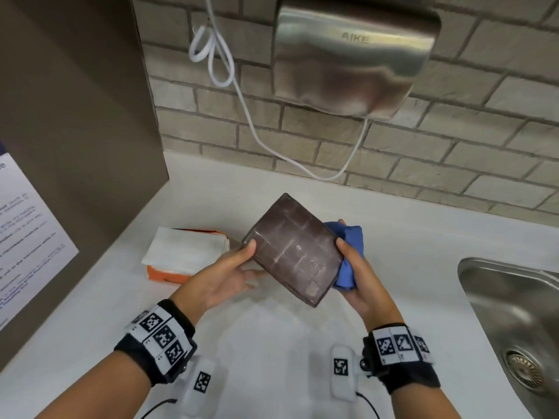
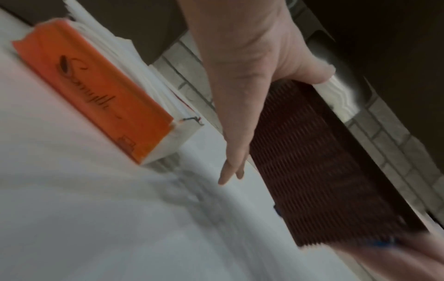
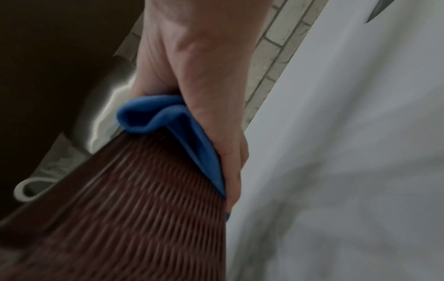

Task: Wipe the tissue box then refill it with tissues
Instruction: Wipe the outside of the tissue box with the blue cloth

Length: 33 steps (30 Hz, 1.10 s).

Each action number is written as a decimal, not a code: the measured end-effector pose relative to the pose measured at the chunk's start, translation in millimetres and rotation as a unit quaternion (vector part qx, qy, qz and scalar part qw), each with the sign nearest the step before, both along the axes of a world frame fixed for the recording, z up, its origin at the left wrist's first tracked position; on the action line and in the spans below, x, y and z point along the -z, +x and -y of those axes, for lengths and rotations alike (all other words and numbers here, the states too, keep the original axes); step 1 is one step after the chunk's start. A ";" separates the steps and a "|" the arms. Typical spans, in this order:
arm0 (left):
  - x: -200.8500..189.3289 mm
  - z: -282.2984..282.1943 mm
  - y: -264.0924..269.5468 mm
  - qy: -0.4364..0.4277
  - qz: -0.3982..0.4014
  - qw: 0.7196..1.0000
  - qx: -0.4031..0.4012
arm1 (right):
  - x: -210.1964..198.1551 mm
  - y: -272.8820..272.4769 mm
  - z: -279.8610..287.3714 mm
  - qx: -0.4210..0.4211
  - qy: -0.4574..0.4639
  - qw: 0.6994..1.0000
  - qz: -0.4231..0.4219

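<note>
A dark brown tissue box is held tilted above the white counter, its flat underside turned up toward me. My left hand grips its left edge, thumb on the underside and fingers along the ribbed side. My right hand holds a bunched blue cloth against the box's right side, thumb over the edge. The right wrist view shows the cloth pressed between palm and ribbed box wall. An opened orange pack of white tissues lies on the counter to the left, also visible in the left wrist view.
A steel sink is set into the counter at the right. A steel hand dryer with a looped white cord hangs on the brick wall. A brown panel with a notice stands at the left.
</note>
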<state>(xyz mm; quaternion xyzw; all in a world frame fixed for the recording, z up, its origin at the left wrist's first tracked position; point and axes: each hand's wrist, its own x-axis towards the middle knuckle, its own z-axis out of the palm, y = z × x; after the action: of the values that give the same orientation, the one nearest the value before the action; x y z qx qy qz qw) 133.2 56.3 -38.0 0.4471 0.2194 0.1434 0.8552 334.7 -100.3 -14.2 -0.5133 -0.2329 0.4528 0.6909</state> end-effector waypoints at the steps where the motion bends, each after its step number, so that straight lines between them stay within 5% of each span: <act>1: 2.5 -3.2 -1.9 -0.003 0.000 1.000 -0.011 | -0.3 4.5 0.7 -0.016 -0.018 1.000 0.004; 5: 8.7 3.1 0.4 -0.031 -0.047 0.994 -0.097 | 12.6 8.6 -5.3 0.033 -0.100 0.994 0.039; 9: 14.5 16.4 8.9 -0.045 -0.096 0.983 -0.149 | 25.1 -5.9 -18.1 0.154 -0.165 0.935 0.274; 12: 16.9 19.9 10.7 -0.061 -0.109 0.978 -0.170 | 28.8 -17.5 -20.1 0.086 -0.178 0.865 0.461; 15: 20.8 22.9 11.1 -0.078 -0.136 0.971 -0.178 | 36.0 -28.2 -19.1 0.001 -0.233 0.754 0.613; 17: 26.1 26.5 11.8 -0.080 -0.158 0.969 -0.174 | 38.4 -47.0 -17.4 -0.057 -0.231 0.685 0.689; 19: 33.0 27.5 12.5 -0.076 -0.167 0.969 -0.166 | 40.2 -69.4 -15.2 -0.125 -0.200 0.648 0.724; 25: 32.3 29.1 11.2 -0.071 -0.170 0.974 -0.134 | 39.2 -48.8 -26.1 -0.118 -0.214 0.667 0.704; 31: 33.4 28.9 14.7 -0.065 -0.212 0.966 -0.135 | 44.7 18.2 -57.1 -0.077 -0.274 0.788 0.546; 33: 34.6 29.5 16.7 -0.065 -0.216 0.963 -0.147 | 41.0 9.5 -58.5 -0.077 -0.313 0.755 0.571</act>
<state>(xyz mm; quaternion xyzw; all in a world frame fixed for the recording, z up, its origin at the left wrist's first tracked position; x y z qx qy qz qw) 149.9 26.7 -72.6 0.3739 0.4709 0.1528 0.7843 344.2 -41.7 -55.2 -0.8443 -0.4682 0.1745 0.1936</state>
